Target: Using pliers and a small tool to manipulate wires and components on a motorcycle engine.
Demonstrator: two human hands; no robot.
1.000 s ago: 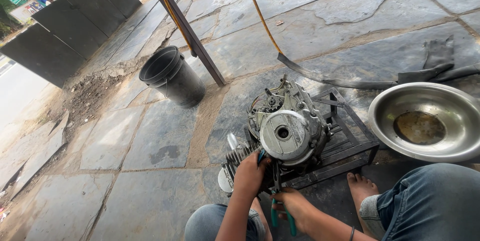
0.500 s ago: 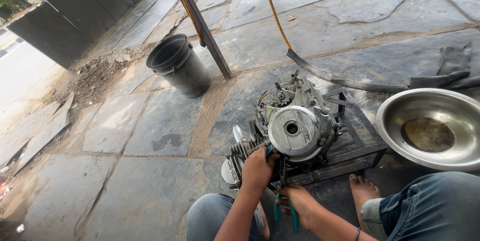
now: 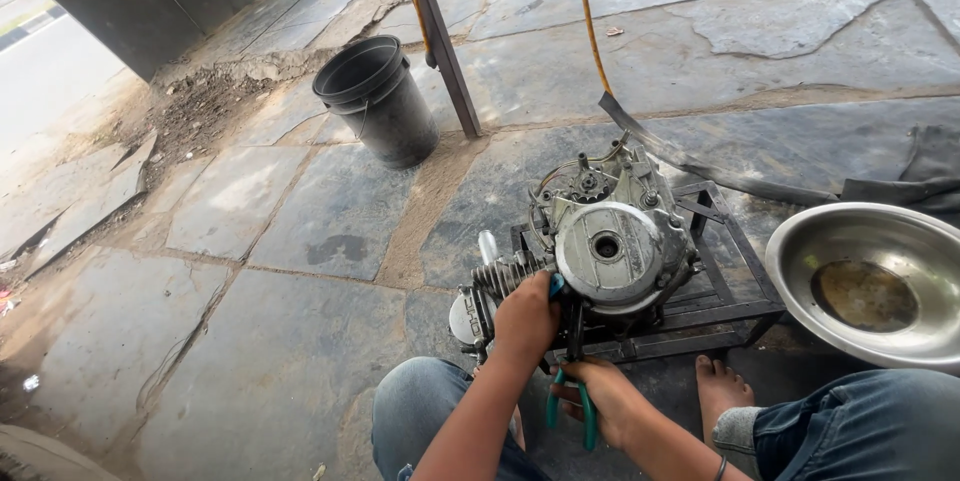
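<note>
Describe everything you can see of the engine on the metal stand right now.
The engine is a small grey metal motorcycle-type unit, dull and grimy. Its round side cover with a central hole faces the camera; a finned cylinder juts out to the left, and open gears show at the upper rear. It sits on a low dark metal frame stand on the stone floor. The left hand rests against its lower left edge, near the fins. The right hand holds green-handled pliers whose nose reaches up under the cover.
</note>
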